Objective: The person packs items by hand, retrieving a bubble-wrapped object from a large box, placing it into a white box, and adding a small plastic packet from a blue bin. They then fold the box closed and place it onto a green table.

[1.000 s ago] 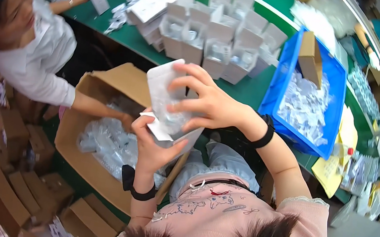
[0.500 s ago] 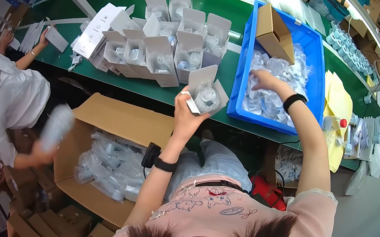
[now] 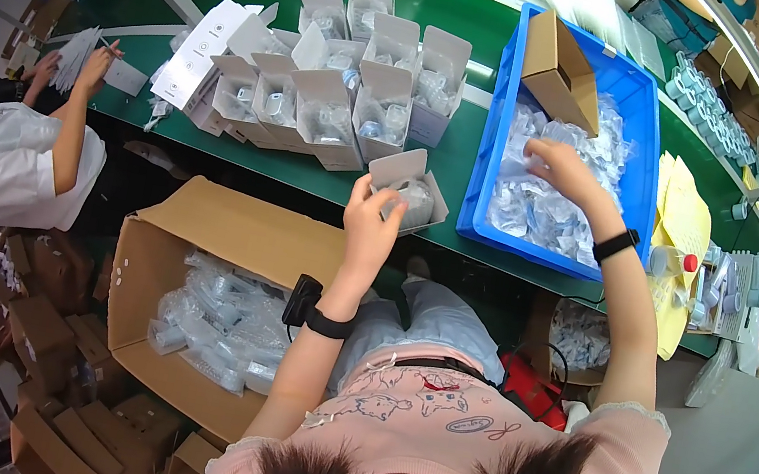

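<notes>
My left hand [image 3: 371,225] is at the near left corner of an open white box [image 3: 428,200] by the table's front edge, its fingers curled against the box. Inside that box is an item in clear wrap, and its lid flap stands up. Over the blue bin [image 3: 476,178], my right hand [image 3: 563,173] has its fingers drawn together around what looks like a small clear plastic packet [image 3: 539,167]. Many similar packets [image 3: 546,216] fill the bin, and an open brown carton [image 3: 563,71] leans inside its far end.
Several open white boxes [image 3: 325,116] with wrapped contents stand left of the bin. Below the table, a large cardboard carton [image 3: 189,224] holds bubble-wrapped items [image 3: 222,326]. Yellow sheets [image 3: 680,229] and a red-capped bottle [image 3: 671,262] lie at right. A co-worker [image 3: 20,143] is at far left.
My right hand has lifted a little from the packets, its fingers closing. The white box sits lower and my left hand's grip has shifted. The co-worker's blurred wrapped item is gone from view.
</notes>
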`<state>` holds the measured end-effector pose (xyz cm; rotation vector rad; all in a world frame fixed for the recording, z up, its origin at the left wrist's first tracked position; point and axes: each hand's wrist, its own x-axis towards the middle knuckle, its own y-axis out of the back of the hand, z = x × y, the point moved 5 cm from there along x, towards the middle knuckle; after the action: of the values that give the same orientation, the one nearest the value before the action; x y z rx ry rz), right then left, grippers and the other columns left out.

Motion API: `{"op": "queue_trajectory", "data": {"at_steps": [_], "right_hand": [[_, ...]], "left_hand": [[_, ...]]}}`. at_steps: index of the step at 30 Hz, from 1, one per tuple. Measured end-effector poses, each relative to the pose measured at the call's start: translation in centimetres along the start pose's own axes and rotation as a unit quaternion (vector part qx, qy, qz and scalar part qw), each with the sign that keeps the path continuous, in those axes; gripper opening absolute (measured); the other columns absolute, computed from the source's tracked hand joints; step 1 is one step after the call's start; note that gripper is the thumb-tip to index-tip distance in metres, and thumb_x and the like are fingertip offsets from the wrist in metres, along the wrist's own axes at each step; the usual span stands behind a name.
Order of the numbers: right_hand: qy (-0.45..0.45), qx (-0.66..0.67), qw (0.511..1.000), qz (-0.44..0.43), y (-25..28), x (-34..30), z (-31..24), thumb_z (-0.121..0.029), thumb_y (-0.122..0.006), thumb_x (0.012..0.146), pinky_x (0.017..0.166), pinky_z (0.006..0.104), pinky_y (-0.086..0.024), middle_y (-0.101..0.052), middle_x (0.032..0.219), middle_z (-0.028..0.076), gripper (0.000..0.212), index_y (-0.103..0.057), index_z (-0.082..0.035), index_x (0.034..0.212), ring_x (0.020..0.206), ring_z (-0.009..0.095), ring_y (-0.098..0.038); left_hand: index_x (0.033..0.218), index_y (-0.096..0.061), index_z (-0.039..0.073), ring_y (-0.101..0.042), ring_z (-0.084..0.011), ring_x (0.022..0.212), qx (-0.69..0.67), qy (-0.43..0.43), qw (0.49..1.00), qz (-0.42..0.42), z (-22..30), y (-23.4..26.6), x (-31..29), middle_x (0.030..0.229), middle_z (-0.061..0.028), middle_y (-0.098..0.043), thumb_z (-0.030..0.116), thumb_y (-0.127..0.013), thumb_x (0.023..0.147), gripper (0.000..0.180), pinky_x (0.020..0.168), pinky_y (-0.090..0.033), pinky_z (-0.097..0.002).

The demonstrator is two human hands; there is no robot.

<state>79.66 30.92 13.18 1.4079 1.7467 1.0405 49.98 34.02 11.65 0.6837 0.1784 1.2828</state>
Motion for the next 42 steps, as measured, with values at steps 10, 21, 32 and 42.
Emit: {"op": "queue_trajectory", "data": {"at_steps": [10, 21, 32, 42], "right_hand": [[0.278, -0.066, 0.957, 0.049, -4.3, 2.0, -16.2, -0.013, -0.063, 0.074, 0.068, 0.0318, -0.047, -0.055, 0.092, 0.007, 0.019, -0.057, -0.007, 0.091, 0.083, 0.023, -0.054], [0.027, -0.03, 0.977, 0.209, -4.1, 0.0, -15.9, -0.013, -0.069, 0.07, 0.098, 0.0392, -0.035, -0.043, 0.124, 0.021, 0.043, -0.055, 0.001, 0.108, 0.12, 0.037, -0.038], [0.015, -0.173, 0.976, 0.128, -6.8, 0.9, -14.3, -0.007, -0.063, 0.074, 0.102, 0.0455, -0.029, -0.038, 0.131, 0.025, 0.037, -0.055, 0.003, 0.108, 0.126, 0.044, -0.028], [0.029, 0.022, 0.96, 0.279, -5.1, 1.2, -21.0, -0.001, -0.061, 0.071, 0.101, 0.0429, -0.03, -0.046, 0.126, 0.016, 0.036, -0.057, -0.003, 0.107, 0.125, 0.036, -0.035]], "left_hand": [[0.075, -0.062, -0.004, -0.053, -0.018, 0.062, -0.084, 0.133, 0.986, -0.055, -1.1, 0.0, 2.0, 0.071, -0.0087, -0.059, 0.004, -0.068, 0.068, 0.012, 0.056, -0.041, -0.0272], [0.087, -0.06, -0.004, -0.062, -0.0319, 0.08, -0.085, -0.043, 0.995, 0.033, 1.7, -0.3, 2.5, 0.083, -0.0181, -0.062, -0.004, -0.058, 0.07, 0.017, 0.068, -0.048, -0.0351], [0.105, -0.052, -0.003, -0.045, -0.0423, 0.109, -0.116, -0.082, 0.989, 0.033, 5.5, -0.8, -1.7, 0.124, -0.0244, -0.039, 0.002, -0.056, 0.075, 0.031, 0.089, -0.041, -0.0427], [0.106, -0.054, -0.001, -0.055, -0.0309, 0.099, -0.135, 0.027, 0.981, -0.133, -0.4, 7.7, -12.2, 0.105, -0.0145, -0.056, 0.01, -0.062, 0.078, 0.031, 0.084, -0.046, -0.0353]]}}
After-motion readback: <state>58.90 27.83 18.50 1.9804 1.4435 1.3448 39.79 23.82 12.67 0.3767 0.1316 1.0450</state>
